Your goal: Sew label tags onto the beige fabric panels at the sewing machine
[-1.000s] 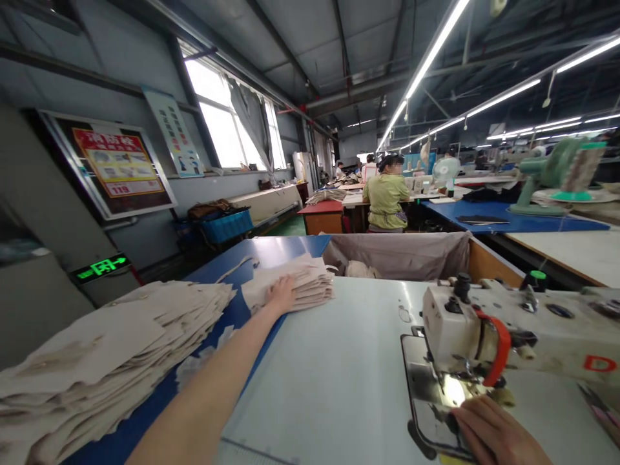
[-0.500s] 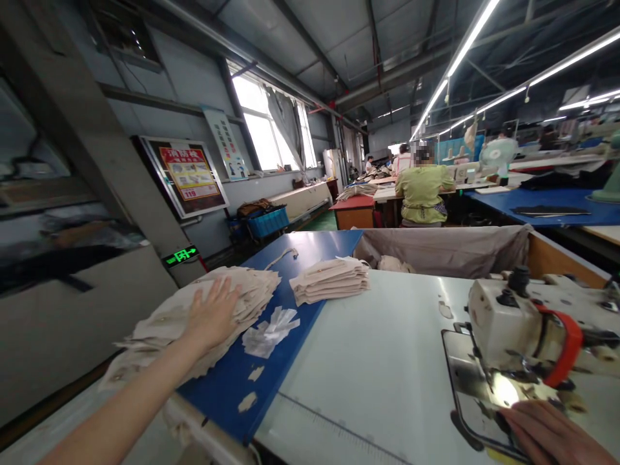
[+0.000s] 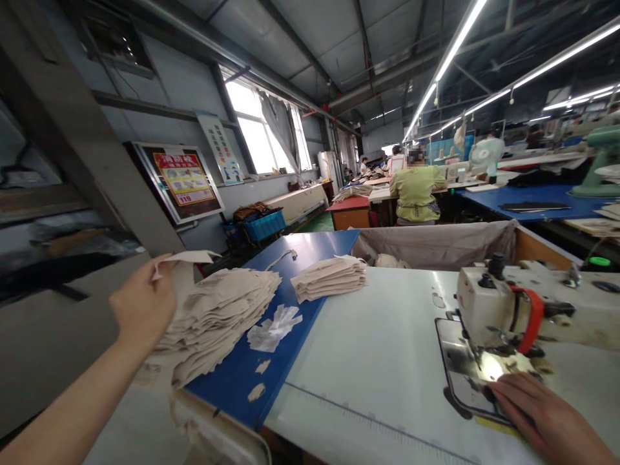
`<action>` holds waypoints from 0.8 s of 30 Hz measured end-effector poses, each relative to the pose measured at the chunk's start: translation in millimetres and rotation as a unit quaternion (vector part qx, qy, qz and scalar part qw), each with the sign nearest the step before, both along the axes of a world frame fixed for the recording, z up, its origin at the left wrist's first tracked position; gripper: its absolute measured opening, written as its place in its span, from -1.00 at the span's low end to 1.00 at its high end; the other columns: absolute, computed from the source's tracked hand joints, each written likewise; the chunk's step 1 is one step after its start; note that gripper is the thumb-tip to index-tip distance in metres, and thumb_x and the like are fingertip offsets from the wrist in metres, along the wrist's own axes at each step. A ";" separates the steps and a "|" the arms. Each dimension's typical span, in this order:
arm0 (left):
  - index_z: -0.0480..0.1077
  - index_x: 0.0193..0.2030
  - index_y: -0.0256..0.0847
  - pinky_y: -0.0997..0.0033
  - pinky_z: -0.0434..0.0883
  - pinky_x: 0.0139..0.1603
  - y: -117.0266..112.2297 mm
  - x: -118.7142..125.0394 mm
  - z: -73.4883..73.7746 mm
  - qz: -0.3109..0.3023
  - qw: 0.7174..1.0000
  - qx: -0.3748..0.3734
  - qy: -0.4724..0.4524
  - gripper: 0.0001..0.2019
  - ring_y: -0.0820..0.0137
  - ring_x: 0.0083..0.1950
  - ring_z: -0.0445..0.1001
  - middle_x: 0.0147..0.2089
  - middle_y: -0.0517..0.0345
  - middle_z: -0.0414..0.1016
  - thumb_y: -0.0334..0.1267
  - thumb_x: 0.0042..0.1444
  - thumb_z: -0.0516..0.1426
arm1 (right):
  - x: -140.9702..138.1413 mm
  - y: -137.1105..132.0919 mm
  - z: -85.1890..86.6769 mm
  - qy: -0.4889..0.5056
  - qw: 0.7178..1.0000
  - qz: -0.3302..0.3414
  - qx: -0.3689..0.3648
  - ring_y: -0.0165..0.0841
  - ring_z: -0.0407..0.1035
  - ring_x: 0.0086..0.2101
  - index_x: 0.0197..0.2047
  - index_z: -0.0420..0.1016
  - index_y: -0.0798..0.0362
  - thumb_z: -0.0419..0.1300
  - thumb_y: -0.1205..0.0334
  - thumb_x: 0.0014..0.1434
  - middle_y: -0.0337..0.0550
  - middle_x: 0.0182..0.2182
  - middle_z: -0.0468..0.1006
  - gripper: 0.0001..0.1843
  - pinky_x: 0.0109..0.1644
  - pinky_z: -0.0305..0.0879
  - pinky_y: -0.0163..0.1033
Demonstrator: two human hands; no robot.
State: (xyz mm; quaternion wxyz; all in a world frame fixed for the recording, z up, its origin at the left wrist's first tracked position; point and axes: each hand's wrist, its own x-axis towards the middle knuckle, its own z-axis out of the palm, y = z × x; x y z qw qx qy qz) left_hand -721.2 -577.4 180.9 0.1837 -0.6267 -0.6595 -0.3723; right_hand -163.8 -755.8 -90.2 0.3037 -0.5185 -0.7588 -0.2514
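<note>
My left hand (image 3: 145,303) is closed on a beige fabric piece (image 3: 183,258), lifted at the left side of a large fanned pile of similar pieces (image 3: 232,297). The held piece hangs down partly in front of the pile. At the right, my right hand (image 3: 537,413) rests by the lit metal plate of a white sewing machine (image 3: 484,303), fingers pressed together near the needle area. Whatever those fingertips may hold is hidden. A smaller, neat stack of beige pieces (image 3: 332,278) lies between the pile and the machine.
Whitish thin strips (image 3: 274,328) and small scraps (image 3: 256,391) lie on the blue table part (image 3: 227,394). A ruler scale (image 3: 358,413) runs along the pale tabletop. Behind is a cloth-lined bin (image 3: 436,244). A co-worker in a yellow-green top (image 3: 415,194) sits farther back.
My left hand went from lying flat on the pile to gripping one fabric piece, raised toward the left. My right hand stays at the machine plate. The view has shifted slightly.
</note>
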 end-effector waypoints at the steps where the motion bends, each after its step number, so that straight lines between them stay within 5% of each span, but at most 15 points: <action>1: 0.35 0.23 -0.16 -0.02 0.38 0.11 -10.9 18.4 7.3 0.023 0.998 0.058 0.000 -0.49 0.00 0.13 0.46 0.03 0.05 0.57 -0.06 0.28 -0.18 | 0.0 0.0 -0.4 0.009 1.000 -0.002 -0.010 -0.35 0.53 -0.30 -0.24 0.60 -0.04 -0.03 0.02 0.37 -0.20 -0.32 0.63 -0.60 -0.18 0.45 -0.31; 4: 0.37 0.21 -0.11 0.12 0.42 0.14 -41.5 77.4 5.0 -0.074 0.986 0.122 0.085 -0.56 0.13 0.13 0.49 0.16 0.18 0.50 -0.16 0.28 -0.10 | -4.8 -2.3 1.9 0.057 0.996 -0.006 -0.067 -0.33 0.52 -0.27 -0.19 0.59 -0.02 0.01 0.06 0.36 -0.15 -0.29 0.62 -0.65 -0.14 0.46 -0.27; 6: 0.34 0.24 -0.08 0.23 0.41 0.21 -57.2 117.0 -23.8 -0.204 0.959 0.117 0.158 -0.54 0.26 0.13 0.49 0.20 0.23 0.46 -0.31 0.24 -0.09 | -15.9 -6.6 7.4 0.097 0.988 0.006 -0.124 -0.33 0.50 -0.25 -0.17 0.58 -0.02 0.02 0.12 0.36 -0.13 -0.27 0.61 -0.69 -0.13 0.45 -0.25; 10: 0.31 0.27 -0.19 0.31 0.48 0.13 -86.1 201.0 -134.3 -0.422 0.882 -0.029 0.209 -0.48 0.33 0.08 0.53 0.16 0.08 0.50 -0.43 0.22 -0.17 | -56.8 -20.0 21.9 0.150 0.959 0.028 -0.237 -0.30 0.45 -0.18 -0.14 0.54 0.02 -0.02 0.28 0.37 -0.07 -0.21 0.56 -0.71 -0.08 0.43 -0.20; 13: 0.36 0.21 -0.26 0.39 0.55 -0.06 -113.4 257.5 -212.5 -0.443 0.853 -0.174 0.213 -0.57 0.30 -0.05 0.61 0.01 -0.02 0.60 -0.37 0.30 -0.13 | -85.8 -29.4 28.8 0.150 0.947 0.056 -0.278 -0.26 0.40 -0.11 -0.09 0.51 0.05 0.02 0.35 0.32 -0.05 -0.14 0.53 -0.76 0.01 0.40 -0.13; 15: 0.42 0.13 -0.28 0.29 0.54 -0.01 -128.3 282.0 -238.6 -0.464 0.839 -0.181 0.218 -0.62 0.23 -0.02 0.59 0.00 -0.09 0.60 -0.29 0.34 -0.11 | -95.6 -34.1 31.4 0.147 0.941 0.052 -0.301 -0.21 0.35 0.02 -0.03 0.49 0.04 0.09 0.37 0.27 -0.05 -0.04 0.50 -0.76 0.15 0.33 -0.07; 17: 0.45 0.09 -0.27 0.24 0.54 -0.02 -135.5 294.6 -242.0 -0.473 0.836 -0.186 0.207 -0.61 0.20 -0.02 0.59 -0.01 -0.10 0.60 -0.22 0.37 -0.13 | -97.7 -37.4 33.3 0.144 0.937 0.047 -0.315 -0.18 0.28 0.12 0.03 0.46 0.03 0.13 0.34 0.26 -0.05 0.05 0.47 -0.73 0.26 0.22 -0.02; 20: 0.46 0.07 -0.22 0.27 0.55 -0.06 -131.9 298.2 -224.8 -0.479 0.826 -0.232 0.186 -0.57 0.25 -0.06 0.61 -0.04 -0.03 0.61 -0.15 0.39 -0.17 | -93.1 -38.1 35.2 0.142 0.938 0.025 -0.316 -0.16 0.21 0.19 0.17 0.37 0.00 0.13 0.30 0.27 -0.05 0.17 0.40 -0.61 0.32 0.14 0.03; 24: 0.40 0.18 -0.20 0.26 0.44 0.15 -111.7 290.5 -211.5 -0.508 0.806 -0.247 0.177 -0.55 0.29 0.13 0.50 0.14 0.00 0.51 -0.11 0.38 -0.17 | -82.3 -32.5 32.3 0.151 0.944 -0.034 -0.293 -0.12 0.23 0.18 0.22 0.33 0.02 0.10 0.33 0.28 0.02 0.19 0.38 -0.56 0.28 0.20 0.08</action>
